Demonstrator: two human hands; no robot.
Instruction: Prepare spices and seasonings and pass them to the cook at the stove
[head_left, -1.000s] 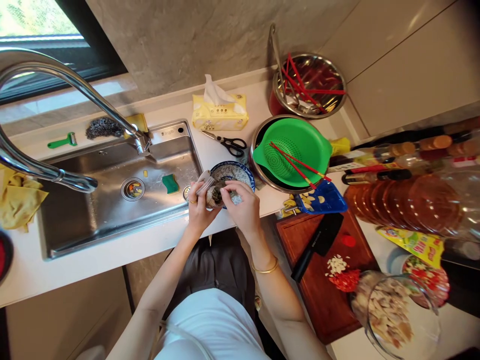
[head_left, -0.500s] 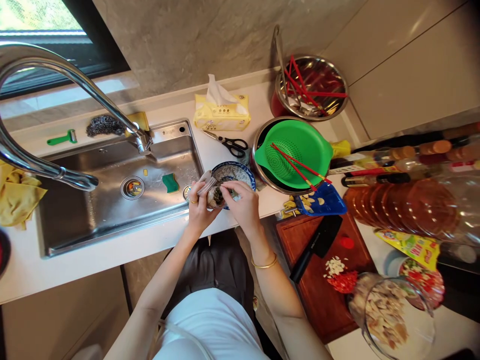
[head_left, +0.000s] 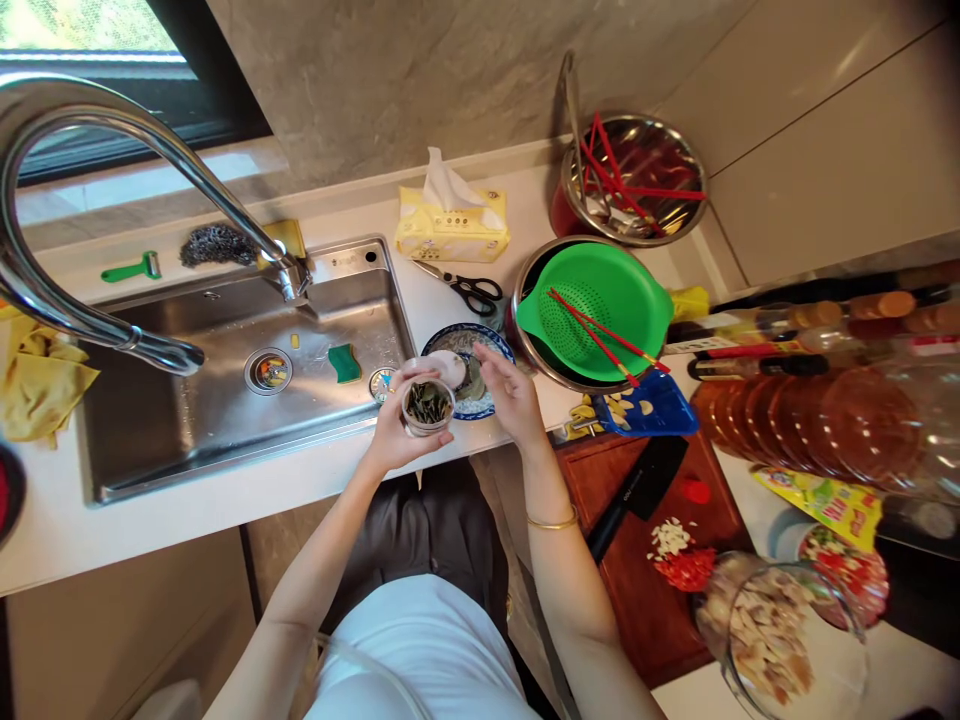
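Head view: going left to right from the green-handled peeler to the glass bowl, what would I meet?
Green-handled peeler → sink drain → green sponge → left hand holding the small open tub → right hand → black cleaver → glass bowl.

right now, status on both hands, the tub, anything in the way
Left hand holding open tub of dark leafy bits. Right hand open, by the bowl. White lid and right hand hide part of bowl.

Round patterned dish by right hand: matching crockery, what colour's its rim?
Blue rim, best in head view.
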